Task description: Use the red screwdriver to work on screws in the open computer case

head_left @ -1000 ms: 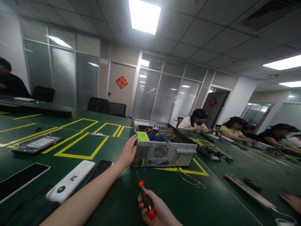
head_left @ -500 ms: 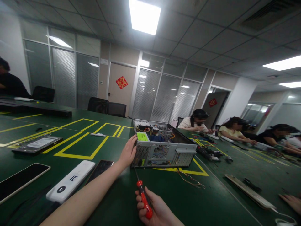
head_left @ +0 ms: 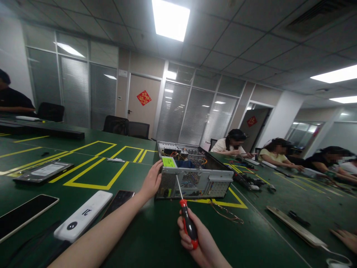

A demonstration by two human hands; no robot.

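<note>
An open desktop computer case (head_left: 208,182) lies on its side, its perforated rear panel facing me. My left hand (head_left: 152,181) grips its left rear corner, fingers over the edge beside a power supply with a yellow-green label (head_left: 169,162). Closed around the red and black handle of a screwdriver (head_left: 189,225) is my right hand (head_left: 199,238). The screwdriver's shaft points up and away, its tip at the rear panel just right of the power supply's grille. Whether the tip sits in a screw is too small to tell. Coloured wires show inside the case.
Left on the green table (head_left: 134,238) are a hard drive (head_left: 44,171), a phone (head_left: 26,216), a white device marked 21 (head_left: 83,216) and a dark phone (head_left: 118,201). Thin wires (head_left: 227,214) lie before the case. Black cables (head_left: 251,182) and several people are at right.
My right hand has moved right and slightly up with the screwdriver; its tip has gone from the case's lower left corner to higher on the rear panel. My left hand has stayed put.
</note>
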